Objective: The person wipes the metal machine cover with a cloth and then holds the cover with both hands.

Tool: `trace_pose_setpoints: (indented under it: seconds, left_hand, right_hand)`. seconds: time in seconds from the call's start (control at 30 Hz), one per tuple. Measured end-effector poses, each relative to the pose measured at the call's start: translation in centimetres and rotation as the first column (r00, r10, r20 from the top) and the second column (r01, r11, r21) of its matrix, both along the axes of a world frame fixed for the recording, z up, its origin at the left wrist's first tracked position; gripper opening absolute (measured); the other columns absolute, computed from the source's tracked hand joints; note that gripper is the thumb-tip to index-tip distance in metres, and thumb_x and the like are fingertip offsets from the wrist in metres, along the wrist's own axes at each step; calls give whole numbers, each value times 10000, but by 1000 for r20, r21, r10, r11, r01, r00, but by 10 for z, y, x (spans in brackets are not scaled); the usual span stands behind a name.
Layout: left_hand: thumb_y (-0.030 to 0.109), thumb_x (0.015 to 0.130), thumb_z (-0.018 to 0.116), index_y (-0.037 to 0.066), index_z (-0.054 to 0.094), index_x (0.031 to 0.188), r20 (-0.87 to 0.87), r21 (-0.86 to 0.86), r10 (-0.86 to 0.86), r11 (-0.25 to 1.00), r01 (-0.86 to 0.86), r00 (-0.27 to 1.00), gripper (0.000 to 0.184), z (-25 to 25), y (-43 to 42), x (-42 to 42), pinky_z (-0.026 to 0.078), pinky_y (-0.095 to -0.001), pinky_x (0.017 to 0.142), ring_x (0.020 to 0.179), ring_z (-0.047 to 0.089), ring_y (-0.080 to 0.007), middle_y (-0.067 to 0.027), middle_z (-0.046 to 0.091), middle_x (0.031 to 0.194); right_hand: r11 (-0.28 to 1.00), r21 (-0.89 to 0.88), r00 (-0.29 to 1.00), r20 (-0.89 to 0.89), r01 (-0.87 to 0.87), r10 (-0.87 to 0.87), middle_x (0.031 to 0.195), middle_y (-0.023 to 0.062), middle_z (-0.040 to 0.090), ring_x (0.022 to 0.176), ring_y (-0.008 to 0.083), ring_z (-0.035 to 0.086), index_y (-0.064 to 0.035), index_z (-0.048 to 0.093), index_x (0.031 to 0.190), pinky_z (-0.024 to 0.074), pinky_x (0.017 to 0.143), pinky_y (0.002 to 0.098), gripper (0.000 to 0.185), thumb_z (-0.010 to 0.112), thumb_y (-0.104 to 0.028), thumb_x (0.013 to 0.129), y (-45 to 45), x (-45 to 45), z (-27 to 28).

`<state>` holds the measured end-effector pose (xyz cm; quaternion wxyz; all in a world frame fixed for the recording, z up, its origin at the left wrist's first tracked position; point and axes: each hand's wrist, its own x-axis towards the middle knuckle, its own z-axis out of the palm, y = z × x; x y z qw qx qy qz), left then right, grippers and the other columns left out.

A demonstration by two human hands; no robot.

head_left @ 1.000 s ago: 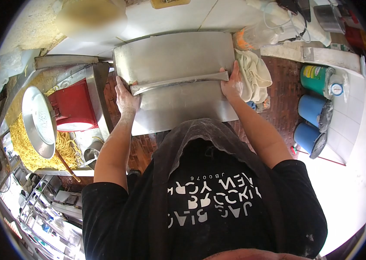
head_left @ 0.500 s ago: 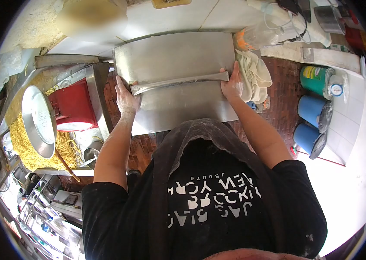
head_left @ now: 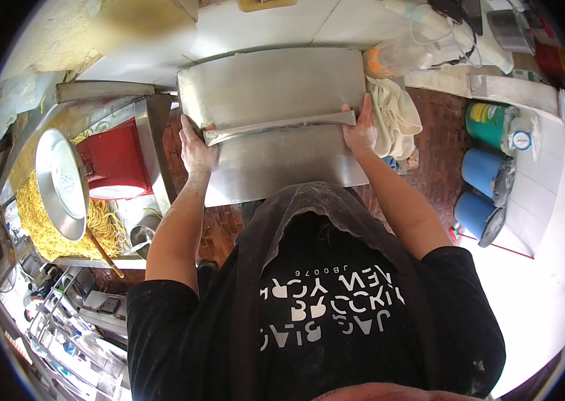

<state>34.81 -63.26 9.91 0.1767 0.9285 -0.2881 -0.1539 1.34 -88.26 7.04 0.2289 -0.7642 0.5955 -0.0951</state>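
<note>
Straight in front of my body is a wide stainless steel panel (head_left: 276,87) with a raised metal lip (head_left: 279,128) running across its middle. My left hand (head_left: 197,152), dusted with white powder, grips the left side of it, with the thumb near the lip's left end. At the opposite end my right hand (head_left: 361,132) holds the right side, its thumb over the lip and its fingers along the outer edge. Both hands are closed around the sides, and part of the fingers is hidden behind the metal. A cream cloth (head_left: 395,117) hangs just beside my right hand.
On the left, yellow noodles (head_left: 42,227) lie around a red scale (head_left: 119,160) with a round metal pan (head_left: 62,184). A metal jug (head_left: 143,234) stands close by. Blue containers (head_left: 480,167) and a green one (head_left: 486,123) line the right. The floor is brown tile (head_left: 439,144).
</note>
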Motion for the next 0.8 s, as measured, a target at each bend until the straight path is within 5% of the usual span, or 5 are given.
trace_pose_setpoints:
  seconds: [0.8]
  left_hand:
    - [479, 924, 707, 41, 160, 1622, 0, 5, -2, 1000, 2, 1000, 989, -1, -2, 0, 519, -544, 982, 1204, 589, -464, -266, 510, 1368]
  right_hand:
    - [1000, -32, 1000, -11, 1, -1, 1339, 308, 575, 1194, 480, 581, -62, 267, 1605, 480, 1010, 535, 900, 616, -589, 965, -1, 3, 2]
